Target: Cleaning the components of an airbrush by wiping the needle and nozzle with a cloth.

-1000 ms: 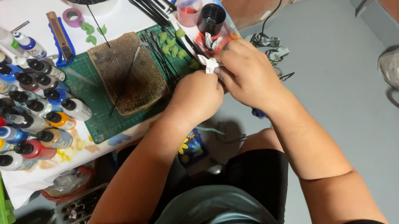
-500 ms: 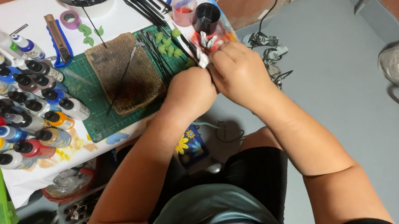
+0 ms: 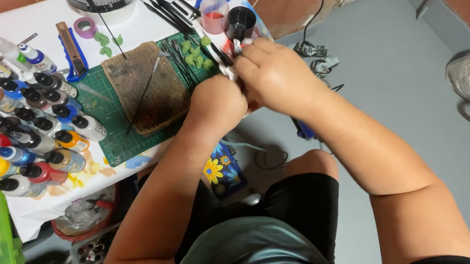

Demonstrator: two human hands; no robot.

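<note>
L hand [image 3: 214,105] fisted, knuckles up | R hand [image 3: 276,71] curled, touching L | both forearms angled inward

Small white piece [image 3: 229,73], crumpled, looks like cloth or tissue; exact kind not discernible. Pinched between both hands, mostly hidden, only pale edge showing where fingers meet. Sits above right edge of green cutting mat, at table's near right corner. Thin dark brush-like handle [image 3: 221,55] runs up out of grip, tilted away toward far side of table, lower end buried in white piece; tip hidden. Held just beside small green leaf-shaped bits and below black round cap.
</note>
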